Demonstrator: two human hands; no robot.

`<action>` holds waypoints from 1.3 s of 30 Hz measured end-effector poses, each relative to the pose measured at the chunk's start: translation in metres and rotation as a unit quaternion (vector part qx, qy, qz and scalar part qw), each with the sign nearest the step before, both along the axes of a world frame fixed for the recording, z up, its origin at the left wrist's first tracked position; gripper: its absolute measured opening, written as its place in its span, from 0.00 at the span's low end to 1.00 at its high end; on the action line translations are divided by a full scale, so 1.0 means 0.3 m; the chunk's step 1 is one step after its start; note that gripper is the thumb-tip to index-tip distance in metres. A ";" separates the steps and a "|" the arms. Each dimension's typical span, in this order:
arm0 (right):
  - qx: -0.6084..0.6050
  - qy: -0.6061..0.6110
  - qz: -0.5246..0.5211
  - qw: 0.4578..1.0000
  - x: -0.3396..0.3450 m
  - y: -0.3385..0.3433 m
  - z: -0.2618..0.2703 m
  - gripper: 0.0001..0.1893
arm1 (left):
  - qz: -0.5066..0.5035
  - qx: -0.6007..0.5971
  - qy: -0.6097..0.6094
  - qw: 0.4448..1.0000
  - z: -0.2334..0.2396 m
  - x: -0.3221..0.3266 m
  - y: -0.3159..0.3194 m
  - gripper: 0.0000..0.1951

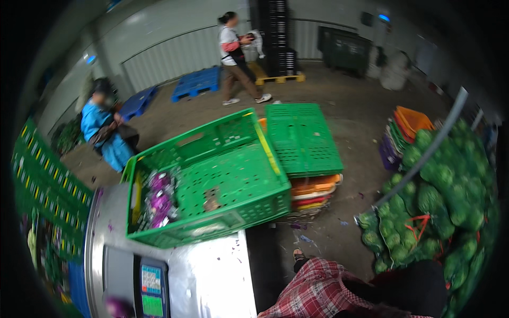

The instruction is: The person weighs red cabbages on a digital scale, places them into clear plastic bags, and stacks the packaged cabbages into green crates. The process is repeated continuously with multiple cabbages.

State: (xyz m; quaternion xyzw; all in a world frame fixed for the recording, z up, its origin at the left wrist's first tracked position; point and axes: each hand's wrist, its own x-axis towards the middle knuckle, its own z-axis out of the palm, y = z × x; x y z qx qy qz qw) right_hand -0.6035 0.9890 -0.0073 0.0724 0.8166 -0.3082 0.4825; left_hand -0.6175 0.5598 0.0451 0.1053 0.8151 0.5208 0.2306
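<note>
Both my hands are out of view; my red plaid garment (pixel 314 282) and dark sleeve (pixel 413 284) show at the lower right. Before me a large green plastic crate (pixel 222 167) rests tilted over a metal-topped table (pixel 210 274). Along its left inner end lie several purple vegetables wrapped in clear plastic (pixel 161 198). A digital weighing scale (pixel 151 284) with a keypad and a lit green display sits on the table near the bottom edge. A blurred purple vegetable (pixel 118 306) is at the scale's lower left.
Folded green crates (pixel 304 139) top a stack of coloured baskets (pixel 314 190). Net bags of round green vegetables (pixel 433 198) are heaped right, by a grey pole (pixel 425 155). A person in blue (pixel 107 127) is at the left; another person (pixel 234 55) walks near blue pallets (pixel 197 83).
</note>
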 end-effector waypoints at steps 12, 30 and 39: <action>-0.041 0.230 0.154 0.960 -0.274 0.203 0.212 0.18 | -0.281 -0.032 0.004 0.959 0.042 -0.594 0.728 0.20; -0.189 0.192 -0.514 0.814 -0.599 1.149 0.216 0.12 | -0.430 -0.036 0.064 0.900 -0.128 -1.626 1.918 0.22; -0.146 0.172 -0.587 0.777 -1.256 1.713 0.317 0.12 | -0.412 0.013 0.053 0.909 -0.154 -1.994 2.439 0.24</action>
